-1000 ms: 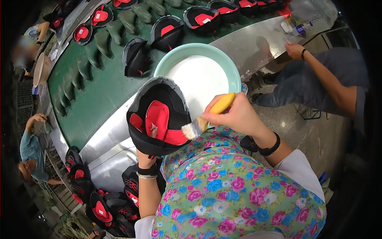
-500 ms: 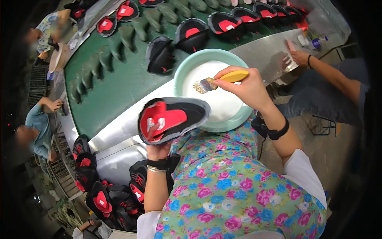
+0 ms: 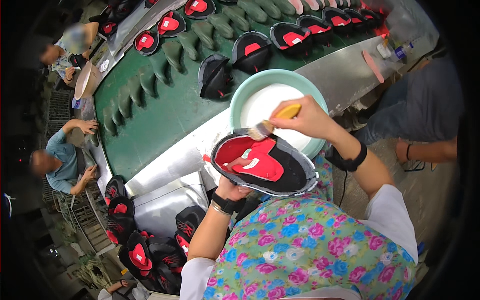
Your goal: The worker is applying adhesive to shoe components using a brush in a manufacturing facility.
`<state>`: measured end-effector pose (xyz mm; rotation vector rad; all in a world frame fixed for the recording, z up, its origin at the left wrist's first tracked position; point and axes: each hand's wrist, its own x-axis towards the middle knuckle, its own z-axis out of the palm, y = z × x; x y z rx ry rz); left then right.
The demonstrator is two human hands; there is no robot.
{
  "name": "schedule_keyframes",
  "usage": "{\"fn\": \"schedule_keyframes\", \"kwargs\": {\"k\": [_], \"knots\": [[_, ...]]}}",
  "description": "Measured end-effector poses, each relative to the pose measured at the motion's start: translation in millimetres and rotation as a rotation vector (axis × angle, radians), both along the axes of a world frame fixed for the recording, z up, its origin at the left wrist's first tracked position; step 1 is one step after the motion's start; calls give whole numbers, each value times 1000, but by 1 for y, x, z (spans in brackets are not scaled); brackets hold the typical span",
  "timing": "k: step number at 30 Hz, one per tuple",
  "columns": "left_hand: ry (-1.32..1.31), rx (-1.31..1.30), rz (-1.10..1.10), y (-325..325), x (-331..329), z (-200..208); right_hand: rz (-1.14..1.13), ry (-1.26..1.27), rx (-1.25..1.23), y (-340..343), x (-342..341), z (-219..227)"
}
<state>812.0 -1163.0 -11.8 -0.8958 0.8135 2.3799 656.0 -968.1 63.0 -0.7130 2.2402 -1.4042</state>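
Note:
My left hand [image 3: 232, 189] grips a black shoe upper [image 3: 295, 172] with a red lining and grey raw edge; some fingers are inside its opening, and the sole side faces up. My right hand [image 3: 307, 119] is closed on a paintbrush [image 3: 289, 111] with a yellow handle. Its pale bristles, a little blurred, are at the upper's far rim; whether they press on it I cannot tell. Just beyond, a mint-green basin [image 3: 238, 102] holds white liquid [image 3: 265, 103], and my right hand is over its near right part.
Dark green shoe lasts [image 3: 158, 67] and black-red uppers [image 3: 250, 52] line the green work surface [image 3: 165, 115]. A pink insole [image 3: 372, 66] lies on the metal ledge. Finished-looking shoes [image 3: 165, 255] pile up at lower left. Co-workers sit at left [image 3: 62, 160] and right [image 3: 420, 100].
The brush has moved from above the white liquid to the upper's rim. My left hand has brought the upper rightward and turned it. The right co-worker's hand has left the pink insole.

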Motion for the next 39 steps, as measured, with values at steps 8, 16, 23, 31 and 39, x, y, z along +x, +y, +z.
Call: {"fn": "schedule_keyframes", "kwargs": {"k": [8,16,23,31,39], "knots": [[390,-8,283,-90,29,-7,-474,-292,-359,29,23,-3],[492,-430,705,-206,-85,-133,-491,-367,-281,-2,22,-3],[27,-118,479,-200,-109,-140,-485,-347,-236,-30,30,8],[-175,-1243,-211,-291,191,-38,-309,-112,-237,-37,41,-5],[-528,-999,-42,-233,347,-108,-119,-270,-212,-59,54,-17]]}}
